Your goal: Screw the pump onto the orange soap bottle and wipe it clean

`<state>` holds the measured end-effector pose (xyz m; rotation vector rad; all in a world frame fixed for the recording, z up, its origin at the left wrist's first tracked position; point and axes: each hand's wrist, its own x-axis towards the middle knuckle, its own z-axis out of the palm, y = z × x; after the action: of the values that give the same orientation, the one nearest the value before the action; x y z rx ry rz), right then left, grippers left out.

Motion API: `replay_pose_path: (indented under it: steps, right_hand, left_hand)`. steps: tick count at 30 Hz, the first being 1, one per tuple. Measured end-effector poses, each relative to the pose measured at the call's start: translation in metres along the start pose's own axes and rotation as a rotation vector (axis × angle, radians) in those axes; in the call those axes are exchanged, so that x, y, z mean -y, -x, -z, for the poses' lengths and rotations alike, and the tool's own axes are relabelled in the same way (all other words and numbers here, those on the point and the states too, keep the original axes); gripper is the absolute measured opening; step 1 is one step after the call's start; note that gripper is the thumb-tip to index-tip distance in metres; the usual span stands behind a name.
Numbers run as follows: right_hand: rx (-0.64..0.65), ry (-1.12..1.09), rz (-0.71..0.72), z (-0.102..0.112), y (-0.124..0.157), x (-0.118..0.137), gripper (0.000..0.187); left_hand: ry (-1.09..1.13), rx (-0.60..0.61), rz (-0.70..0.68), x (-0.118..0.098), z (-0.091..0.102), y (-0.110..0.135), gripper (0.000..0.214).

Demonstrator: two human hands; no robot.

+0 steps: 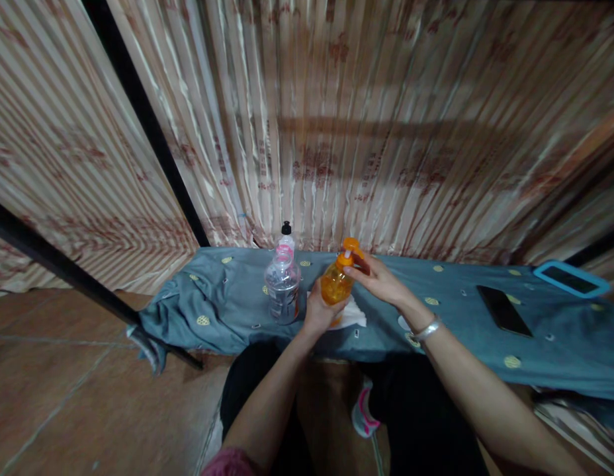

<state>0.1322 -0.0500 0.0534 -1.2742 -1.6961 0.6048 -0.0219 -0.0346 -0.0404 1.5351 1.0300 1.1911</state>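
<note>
My left hand (317, 311) grips the lower body of an orange pump bottle (335, 284), held just above a white tissue (353, 316) on the blue cloth-covered bench (222, 297). My right hand (376, 277) has its fingers on the bottle's orange pump head (350, 250); a silver bangle sits on that wrist. Just left of the orange bottle stands a clear bottle with dark liquid (282, 288), and behind it a pink-labelled bottle with a black cap (286, 242).
A dark phone (503, 309) lies on the cloth to the right, and a blue-framed tablet (570, 279) at the far right. Striped curtains hang close behind the bench. Tiled floor lies to the left; my knees are under the bench front.
</note>
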Motion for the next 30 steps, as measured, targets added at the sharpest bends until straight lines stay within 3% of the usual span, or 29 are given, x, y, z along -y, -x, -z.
replay_pose_path:
  steps: [7, 10, 14, 21, 25, 30]
  right_hand:
    - [-0.090, 0.024, -0.063, -0.0077, -0.0024, -0.0034, 0.045]
    - [-0.038, -0.009, -0.034, -0.0050, -0.0009, 0.0004, 0.048]
    - [0.028, -0.041, -0.014, -0.0006, -0.0015, 0.0011, 0.037]
    - [-0.132, 0.049, -0.089, -0.0092, -0.0024, -0.0016, 0.045]
    - [-0.064, 0.027, -0.044, -0.0064, 0.0007, 0.0036, 0.049]
    - [-0.022, 0.039, -0.029, -0.0034, -0.0016, 0.0028, 0.034]
  left_hand:
    - [-0.021, -0.026, 0.003, 0.0031, -0.0010, -0.0010, 0.062]
    - [0.004, -0.018, -0.003, 0.0033, -0.0008, -0.0005, 0.063]
    - [0.005, -0.004, 0.000, 0.0004, 0.0000, 0.0001, 0.062]
    - [-0.019, -0.022, 0.021, 0.0005, -0.0010, -0.0007, 0.062]
    - [0.007, -0.013, 0.014, 0.0015, -0.0011, -0.0002, 0.063]
    - [0.004, 0.000, 0.004, 0.0016, -0.0011, -0.0005, 0.063]
